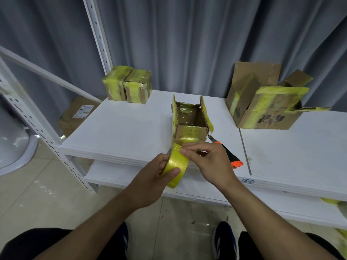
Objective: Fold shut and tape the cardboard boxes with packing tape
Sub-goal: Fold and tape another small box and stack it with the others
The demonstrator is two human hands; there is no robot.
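A small cardboard box (190, 121) stands open on the white shelf (127, 128), its two side flaps upright and old yellow tape on its walls. Just in front of it my left hand (150, 182) grips a roll of yellow packing tape (176, 166) from below, thumb across the outer face. My right hand (208, 162) pinches at the roll's top edge with thumb and forefinger. An orange and black utility knife (229, 154) lies on the shelf to the right of my hands, partly hidden behind my right hand.
Two small boxes wrapped in yellow tape (128, 87) sit at the shelf's back left. A larger open box holding smaller boxes (266, 102) stands at the back right. A lower shelf (120, 175) juts out beneath. A white rack post (97, 32) rises at the left.
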